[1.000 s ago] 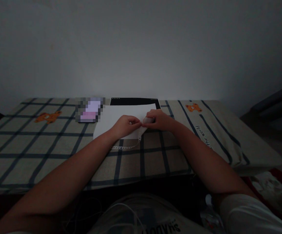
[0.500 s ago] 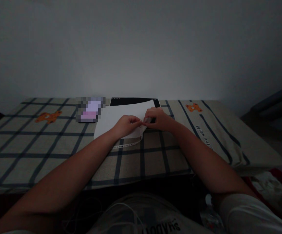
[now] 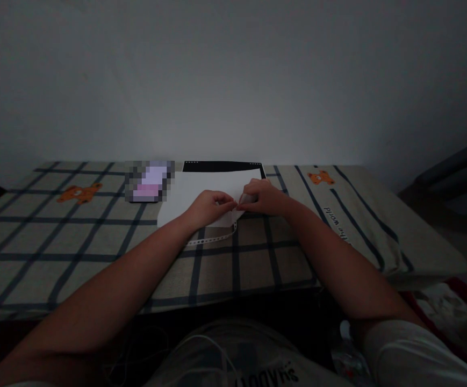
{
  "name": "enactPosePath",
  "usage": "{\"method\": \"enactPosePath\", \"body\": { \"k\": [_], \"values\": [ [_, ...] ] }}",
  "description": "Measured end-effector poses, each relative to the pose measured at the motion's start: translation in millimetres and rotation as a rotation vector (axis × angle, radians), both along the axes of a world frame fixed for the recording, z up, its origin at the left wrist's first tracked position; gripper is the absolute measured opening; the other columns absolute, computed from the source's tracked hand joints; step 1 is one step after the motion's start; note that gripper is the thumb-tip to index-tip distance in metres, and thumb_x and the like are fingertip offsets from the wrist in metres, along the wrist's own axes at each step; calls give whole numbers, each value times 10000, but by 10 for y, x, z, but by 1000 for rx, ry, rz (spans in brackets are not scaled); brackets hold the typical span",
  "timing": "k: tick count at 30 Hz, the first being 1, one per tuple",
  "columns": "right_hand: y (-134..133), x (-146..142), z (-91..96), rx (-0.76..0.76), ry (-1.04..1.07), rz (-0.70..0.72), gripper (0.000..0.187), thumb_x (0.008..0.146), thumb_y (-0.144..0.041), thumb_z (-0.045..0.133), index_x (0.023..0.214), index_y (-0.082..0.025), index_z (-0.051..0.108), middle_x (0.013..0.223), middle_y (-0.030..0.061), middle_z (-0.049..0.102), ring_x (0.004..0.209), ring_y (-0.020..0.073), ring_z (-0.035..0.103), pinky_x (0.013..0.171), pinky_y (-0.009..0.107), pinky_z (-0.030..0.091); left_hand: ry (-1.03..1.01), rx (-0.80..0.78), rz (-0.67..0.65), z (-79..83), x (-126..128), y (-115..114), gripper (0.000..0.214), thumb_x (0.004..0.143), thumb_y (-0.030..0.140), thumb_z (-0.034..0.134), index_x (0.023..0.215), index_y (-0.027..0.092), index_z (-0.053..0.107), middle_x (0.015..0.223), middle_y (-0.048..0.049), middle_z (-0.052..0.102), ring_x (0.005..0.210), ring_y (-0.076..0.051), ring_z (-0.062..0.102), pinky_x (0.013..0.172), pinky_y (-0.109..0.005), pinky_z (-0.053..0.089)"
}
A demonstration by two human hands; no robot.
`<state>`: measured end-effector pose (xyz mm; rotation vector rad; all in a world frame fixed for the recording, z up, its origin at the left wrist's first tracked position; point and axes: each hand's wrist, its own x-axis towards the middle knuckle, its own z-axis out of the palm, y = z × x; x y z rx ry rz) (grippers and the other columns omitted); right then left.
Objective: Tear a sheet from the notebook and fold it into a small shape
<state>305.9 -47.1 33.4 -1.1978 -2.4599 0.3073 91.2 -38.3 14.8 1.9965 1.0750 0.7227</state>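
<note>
A white sheet of paper [image 3: 193, 185] lies under and between my hands. From its near edge a narrow paper strip with a row of holes [image 3: 213, 240] hangs partly loose, curving down and left onto the cloth. My left hand [image 3: 212, 207] is closed, thumb and finger pinching the sheet near that edge. Just beside it, my right hand [image 3: 262, 196] also pinches the paper, fingertips almost touching the left ones. Which fingertips grip the strip itself is too small to tell. Behind the sheet shows a black panel with small holes along its white edge [image 3: 221, 166].
A phone [image 3: 151, 181], partly pixelated, lies left of the paper. A checked tablecloth [image 3: 253, 269] with orange bear prints covers the table, which meets a grey wall. Below the right side are a plastic bottle [image 3: 350, 357] and a red bin with white scraps [image 3: 454, 317].
The sheet's far edge has lowered and lies flatter, and its far right corner has dropped. My right hand has shifted slightly right; the left is nearly still.
</note>
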Motion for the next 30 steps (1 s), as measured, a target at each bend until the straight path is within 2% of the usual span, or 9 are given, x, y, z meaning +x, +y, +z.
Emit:
{"method": "enactPosePath", "body": {
  "k": [7,12,17,30],
  "values": [
    [18,6,-22,-13,12,16,357,804,-469,687,661,-189,519,725,9,531,751,162,459,709,311,293,69,53,-52,-8,-10,-4,253,789,382,614,688,164,692,626,12,623,585,-116,498,563,-249,357],
    [21,11,-30,11,47,68,294,826,-450,662,719,-184,599,763,20,585,802,176,502,757,323,310,30,12,-49,-10,18,-12,273,791,403,602,700,159,686,596,26,575,569,-109,461,541,-243,339],
    [26,5,-64,31,106,89,197,838,-396,654,810,-202,667,813,19,647,853,181,534,804,335,311,-36,-72,-27,-4,24,-7,273,788,409,603,774,164,723,630,12,617,591,-123,490,550,-247,355],
    [1,15,-16,-67,117,70,233,814,-422,695,808,-191,729,740,17,617,775,165,525,751,313,319,-43,-36,-26,-36,-3,1,299,754,454,660,730,160,711,649,1,634,594,-123,503,565,-254,368]
  ]
}}
